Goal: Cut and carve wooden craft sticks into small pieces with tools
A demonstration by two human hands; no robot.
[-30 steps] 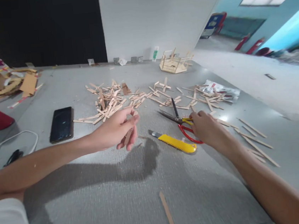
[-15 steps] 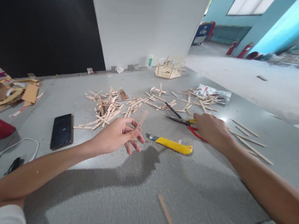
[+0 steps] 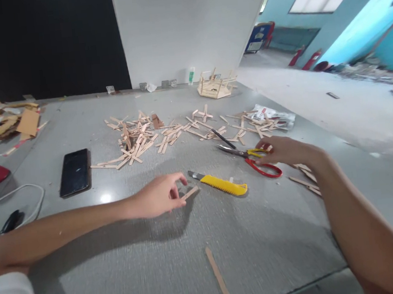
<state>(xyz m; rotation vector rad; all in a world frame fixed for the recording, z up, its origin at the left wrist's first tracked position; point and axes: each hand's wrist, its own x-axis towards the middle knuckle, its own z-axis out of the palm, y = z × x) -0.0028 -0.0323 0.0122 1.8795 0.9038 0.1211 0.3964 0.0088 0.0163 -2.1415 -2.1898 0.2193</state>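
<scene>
Lowered: my left hand (image 3: 160, 198) pinches 1 stick (image 3: 190, 193) near surface (image 3: 152, 264); right hand (image 3: 281, 151) curls onto 1 scissors (image 3: 254, 159), grip unclear.

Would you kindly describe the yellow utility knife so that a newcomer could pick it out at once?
On the grey table, look in the gap between the left hand and the right hand. The utility knife lies flat there, just nearer than the red-handled scissors. It is the only all-yellow tool, with a short metal tip pointing left.

Grey floor (image 3: 153, 273); wooden sticks (image 3: 136, 139), phone (image 3: 74, 172), yellow knife (image 3: 221, 184), scissors (image 3: 254, 159) on it.
</scene>
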